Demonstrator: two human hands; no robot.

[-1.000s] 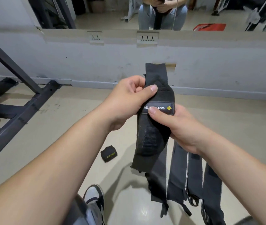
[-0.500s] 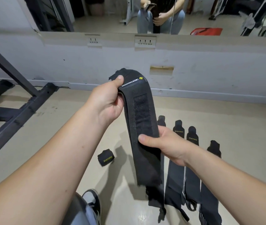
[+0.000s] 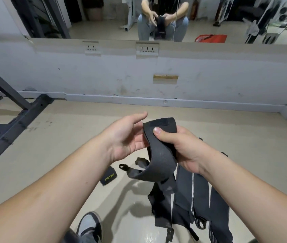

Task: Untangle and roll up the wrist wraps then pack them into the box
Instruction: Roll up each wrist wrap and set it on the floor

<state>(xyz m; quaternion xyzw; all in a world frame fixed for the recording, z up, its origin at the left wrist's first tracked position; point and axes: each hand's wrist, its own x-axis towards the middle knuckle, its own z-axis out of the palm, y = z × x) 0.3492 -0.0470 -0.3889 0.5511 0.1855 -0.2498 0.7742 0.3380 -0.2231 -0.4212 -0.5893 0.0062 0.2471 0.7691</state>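
Black wrap: hung straight before, top now curled; right hand clamps it, left hand fingers apart; rolling begun

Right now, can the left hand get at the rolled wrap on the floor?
Probably yes. The left hand grips nothing and the rolled wrap lies uncovered on the floor below it; the tail of the held wrap hangs beside it, not over it.
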